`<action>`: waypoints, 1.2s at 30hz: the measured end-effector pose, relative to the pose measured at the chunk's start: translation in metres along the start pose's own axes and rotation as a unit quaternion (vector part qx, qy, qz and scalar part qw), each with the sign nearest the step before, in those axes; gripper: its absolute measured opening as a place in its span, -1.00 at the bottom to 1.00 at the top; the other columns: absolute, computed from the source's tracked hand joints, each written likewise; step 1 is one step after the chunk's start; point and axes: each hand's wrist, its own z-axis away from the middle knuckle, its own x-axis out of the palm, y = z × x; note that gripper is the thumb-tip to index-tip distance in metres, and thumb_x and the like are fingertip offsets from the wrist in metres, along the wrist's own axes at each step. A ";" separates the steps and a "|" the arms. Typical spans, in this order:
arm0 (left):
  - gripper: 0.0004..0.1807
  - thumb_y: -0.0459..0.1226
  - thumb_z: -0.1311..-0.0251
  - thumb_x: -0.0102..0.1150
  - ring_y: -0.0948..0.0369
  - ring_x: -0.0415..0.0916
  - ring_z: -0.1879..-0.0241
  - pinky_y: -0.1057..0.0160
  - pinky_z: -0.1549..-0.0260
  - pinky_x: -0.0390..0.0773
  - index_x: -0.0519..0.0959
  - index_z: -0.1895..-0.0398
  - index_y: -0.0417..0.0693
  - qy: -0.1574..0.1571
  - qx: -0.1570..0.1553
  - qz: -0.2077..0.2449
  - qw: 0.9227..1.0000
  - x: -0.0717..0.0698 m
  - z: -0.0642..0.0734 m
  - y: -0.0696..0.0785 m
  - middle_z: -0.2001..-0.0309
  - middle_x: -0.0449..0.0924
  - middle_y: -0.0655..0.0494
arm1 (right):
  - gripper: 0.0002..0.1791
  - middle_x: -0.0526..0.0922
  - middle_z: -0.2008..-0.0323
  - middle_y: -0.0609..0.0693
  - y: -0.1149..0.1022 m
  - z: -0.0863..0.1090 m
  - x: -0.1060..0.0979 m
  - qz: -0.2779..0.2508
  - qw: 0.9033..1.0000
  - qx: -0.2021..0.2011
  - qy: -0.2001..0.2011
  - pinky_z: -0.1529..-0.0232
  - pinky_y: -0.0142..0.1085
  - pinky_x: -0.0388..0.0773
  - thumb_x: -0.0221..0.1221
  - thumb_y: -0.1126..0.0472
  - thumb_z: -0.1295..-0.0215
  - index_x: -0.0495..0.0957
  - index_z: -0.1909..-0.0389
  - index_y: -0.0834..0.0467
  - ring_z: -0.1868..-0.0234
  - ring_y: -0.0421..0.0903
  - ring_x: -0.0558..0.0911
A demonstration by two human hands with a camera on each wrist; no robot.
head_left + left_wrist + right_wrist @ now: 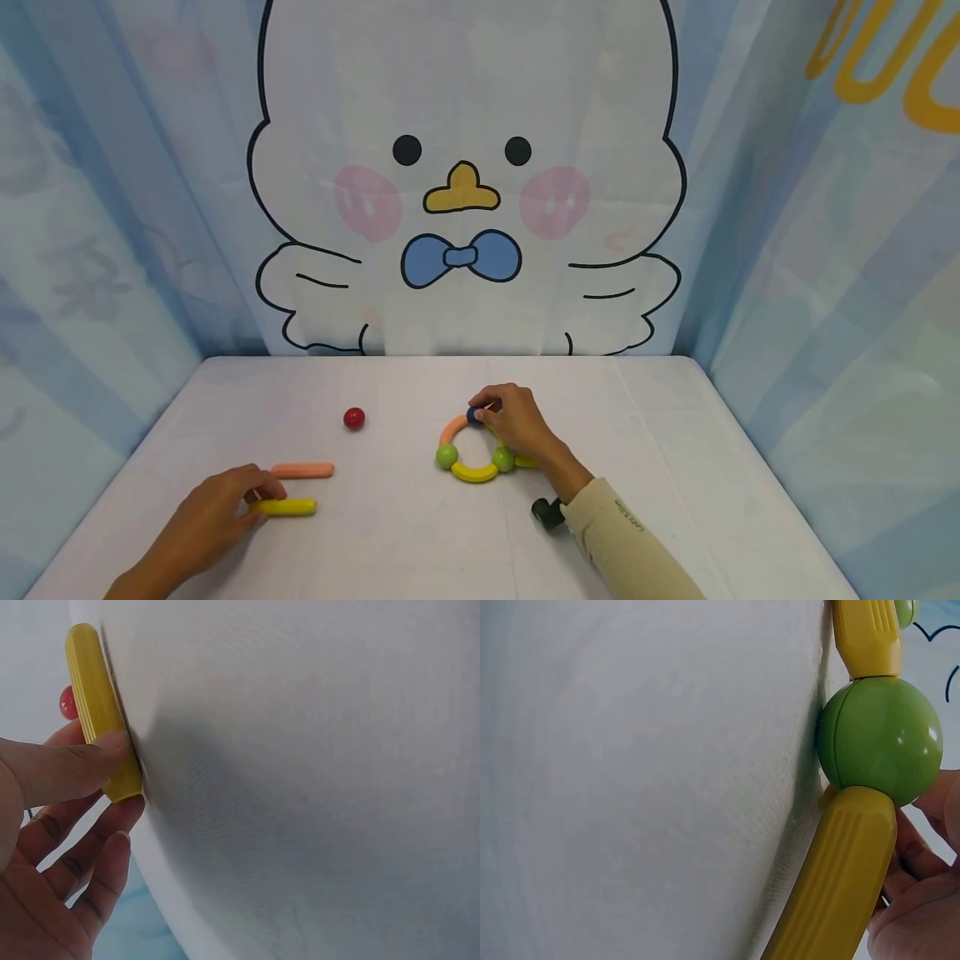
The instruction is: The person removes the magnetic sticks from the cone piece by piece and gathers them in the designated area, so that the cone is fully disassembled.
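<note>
My left hand [213, 517] pinches a straight yellow stick [294, 507] near its end, thumb on one side and fingers on the other, low over the table. In the left wrist view this yellow stick [91, 679] has ribbed sides. My right hand [517, 421] pinches a dark blue ball [474, 416] at the far side of a ring. The ring joins a curved orange piece [452, 429], a curved yellow piece [475, 474], and two green balls [447, 456]. From the near-right green ball [881, 739] another yellow stick [836, 877] reaches outward. My right fingers partly hide the ring's far-right side.
A straight orange stick [303, 471] lies just beyond the yellow one. Farther back on the white table [405, 533] sits a red ball [354, 418]. Beside my right cuff shows a small black object [548, 513]. A printed curtain [465, 317] stands behind the table.
</note>
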 end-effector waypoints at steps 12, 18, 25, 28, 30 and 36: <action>-0.67 -0.49 -0.04 0.57 0.24 0.53 0.24 0.02 0.08 0.73 0.73 0.19 0.04 0.006 0.007 0.000 1.000 0.002 0.001 -0.001 0.26 0.69 0.27 | -0.83 0.79 0.11 -0.11 -0.002 -0.001 -0.001 0.003 1.000 -0.005 -0.001 -0.05 -0.16 0.69 0.31 0.26 -0.48 0.79 0.02 0.03 0.11 -0.19 0.69; -0.66 -0.47 0.01 0.60 0.22 0.53 0.24 -0.01 0.07 0.73 0.75 0.18 0.01 0.017 0.003 0.002 1.000 0.002 0.003 0.002 0.28 0.68 0.25 | -0.83 0.79 0.09 -0.09 -0.003 0.000 -0.002 0.003 1.000 -0.003 -0.001 -0.04 -0.16 0.69 0.31 0.26 -0.48 0.79 0.01 0.04 0.11 -0.18 0.69; -0.63 -0.43 0.01 0.63 0.21 0.52 0.20 -0.05 0.04 0.72 0.72 0.18 0.10 0.035 0.016 -0.023 0.999 -0.004 0.007 0.008 0.24 0.66 0.24 | -0.83 0.79 0.08 -0.09 -0.003 0.000 -0.002 0.011 1.000 -0.001 -0.001 -0.01 -0.18 0.69 0.31 0.26 -0.48 0.79 0.01 0.04 0.11 -0.18 0.69; -0.62 -0.41 0.01 0.64 0.20 0.52 0.19 0.00 0.10 0.71 0.71 0.18 0.16 0.050 0.031 -0.034 0.998 -0.008 0.008 0.013 0.23 0.65 0.24 | -0.83 0.79 0.09 -0.10 -0.002 0.001 -0.002 0.011 1.000 0.001 0.000 0.00 -0.19 0.69 0.32 0.26 -0.48 0.79 0.02 0.03 0.11 -0.18 0.69; -0.62 -0.39 0.01 0.64 0.20 0.52 0.20 0.02 0.13 0.71 0.72 0.18 0.17 0.058 0.036 -0.036 0.997 -0.010 0.008 0.018 0.23 0.65 0.24 | -0.83 0.79 0.09 -0.10 -0.002 0.001 -0.002 0.010 1.000 0.003 0.000 0.00 -0.19 0.69 0.32 0.27 -0.47 0.79 0.03 0.02 0.11 -0.18 0.69; -0.64 -0.29 0.01 0.67 0.17 0.54 0.19 -0.03 0.08 0.73 0.75 0.12 0.13 0.061 0.036 -0.025 0.997 -0.015 0.007 0.040 0.20 0.65 0.18 | -0.83 0.79 0.06 -0.09 -0.003 0.002 -0.003 0.010 1.000 0.001 -0.004 -0.02 -0.17 0.70 0.31 0.25 -0.49 0.79 0.00 0.03 0.09 -0.16 0.70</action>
